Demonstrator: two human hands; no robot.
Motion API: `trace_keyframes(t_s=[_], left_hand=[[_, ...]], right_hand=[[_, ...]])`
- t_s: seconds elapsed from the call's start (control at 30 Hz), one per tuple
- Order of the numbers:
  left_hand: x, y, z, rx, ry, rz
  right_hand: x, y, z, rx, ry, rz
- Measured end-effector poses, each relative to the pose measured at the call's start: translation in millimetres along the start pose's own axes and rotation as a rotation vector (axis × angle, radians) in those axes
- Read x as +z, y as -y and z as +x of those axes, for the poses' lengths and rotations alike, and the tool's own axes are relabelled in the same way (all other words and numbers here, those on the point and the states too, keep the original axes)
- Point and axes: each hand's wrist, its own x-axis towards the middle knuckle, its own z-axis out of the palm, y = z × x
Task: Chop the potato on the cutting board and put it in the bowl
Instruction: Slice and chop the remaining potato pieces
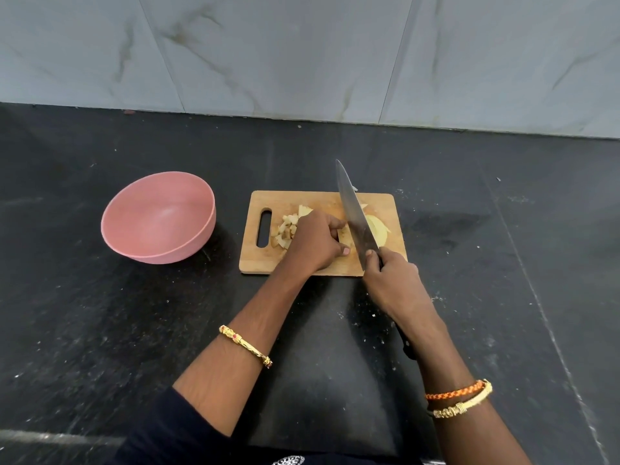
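Observation:
A wooden cutting board [268, 256] lies on the black counter. Small chopped potato cubes [286, 229] are piled near its handle slot. My left hand [317, 243] presses down on a pale potato piece [345, 233] at the board's middle, fingers curled over it. My right hand [391, 280] grips the handle of a large knife [354, 216], whose blade stands just right of my left fingers with its tip pointing away. Larger potato slices [379, 229] lie right of the blade. A pink bowl [134, 243], holding nothing, stands left of the board.
The black stone counter [100, 330] runs on all sides of the board, flecked with small white crumbs. A grey marble-tiled wall [302, 55] rises behind it. Both wrists wear bangles.

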Motion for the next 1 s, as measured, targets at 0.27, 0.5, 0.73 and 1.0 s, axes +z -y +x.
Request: trace_keyframes(t_s=[0.27, 0.5, 0.73, 1.0], left_hand=[[0.1, -0.7, 0.0, 0.005, -0.01, 0.005], [1.3, -1.5, -4.0, 0.032, -0.039, -0.009], [1.8, -1.2, -2.2, 0.025, -0.034, 0.006], [-1.9, -3.1, -2.7, 0.012, -0.041, -0.037]], right_hand=[[0.9, 12.3, 10.0, -0.022, -0.01, -0.108], [4.4, 0.8, -7.8, 0.037, 0.047, -0.157], [-17.4, -28.4, -50.6, 0.075, 0.121, -0.107], [-20.2, -20.1, -25.8, 0.031, 0.005, -0.017]])
